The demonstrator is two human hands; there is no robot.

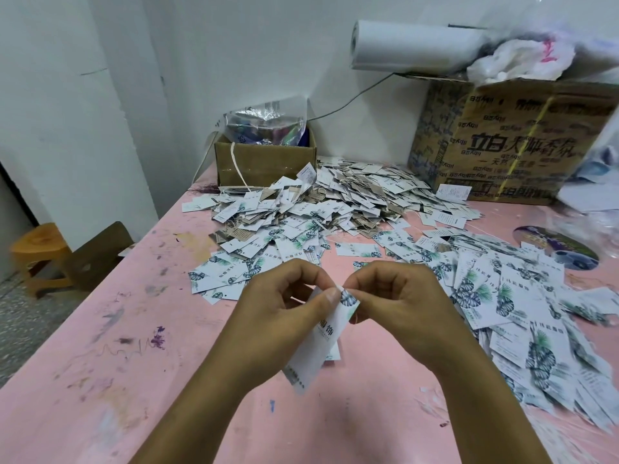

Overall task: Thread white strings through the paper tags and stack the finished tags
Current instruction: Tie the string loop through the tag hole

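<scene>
A pink tabletop point(134, 329), marked with scribbles, smears and dried stains, is seen running away to a white wall point(234, 45). Above its middle, towards the near edge, one paper tag point(321, 339) is held clear of the surface, hanging tilted with its leaf-printed corner uppermost. The grip of the left hand point(284, 303) is closed on that upper part, the tag being pinched between thumb and forefinger. The grip of the right hand point(402, 303) is closed at the same leafy corner, fingertips meeting those of the left. A thin strand point(355, 318) is seen just below the right thumb; whether it is held cannot be told.

A broad heap of tags point(335, 202), many with strings tangled among them, is spread across the far half of the tabletop. A second spread of loose tags point(502, 313) is laid along the right edge, overlapping thickly down to the near right corner.

At the far edge a small open cardboard box point(264, 162) is set against the wall, with a clear plastic bag point(264, 125) standing in it. The far right corner is taken up by a large printed carton point(512, 139), on which a white roll point(412, 45) and a crumpled plastic bag point(522, 58) are laid. A grey cable point(351, 98) is strung along the wall behind. Beyond the left edge a wooden stool point(40, 256) is seen on a speckled floor
</scene>
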